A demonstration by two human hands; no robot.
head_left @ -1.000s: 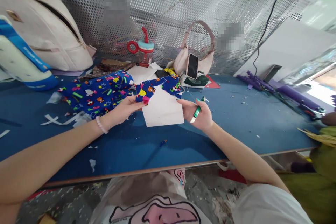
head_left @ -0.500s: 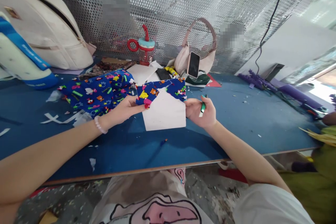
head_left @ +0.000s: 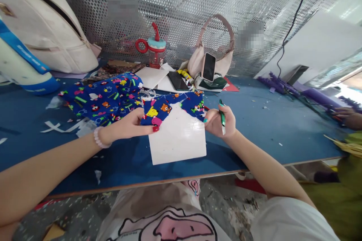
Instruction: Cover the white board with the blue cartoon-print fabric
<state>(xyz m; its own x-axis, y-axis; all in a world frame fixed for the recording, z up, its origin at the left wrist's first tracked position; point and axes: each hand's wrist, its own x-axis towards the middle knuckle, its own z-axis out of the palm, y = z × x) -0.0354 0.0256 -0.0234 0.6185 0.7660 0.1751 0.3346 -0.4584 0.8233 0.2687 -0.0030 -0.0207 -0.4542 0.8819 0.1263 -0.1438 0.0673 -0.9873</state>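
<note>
A white board (head_left: pixel 181 141) is held up above the table, with blue cartoon-print fabric (head_left: pixel 161 110) covering its far edge and leaving a jagged white gap in the middle. My left hand (head_left: pixel 132 125) is closed on the board's left edge, thumb on top over the fabric. At the right edge, my right hand (head_left: pixel 219 121) pinches the board's corner between thumb and finger. A green craft knife (head_left: pixel 222 116) is also tucked in that right hand, its blade pointing toward me. Beyond my left hand lies a larger crumpled piece of the same fabric (head_left: pixel 103 96).
White strips (head_left: pixel 60 127) and scraps lie on the blue table (head_left: pixel 254 131). Behind stand a red-handled cup (head_left: pixel 156 51), a dark phone (head_left: pixel 178 80), a propped phone (head_left: pixel 208 67), a handbag (head_left: pixel 226 60) and a backpack (head_left: pixel 59 37). Another person's hand (head_left: pixel 349 117) is at far right.
Both hands have brought the board closer to me, and its white face now tilts more toward the camera. The knife has turned more upright in my right hand.
</note>
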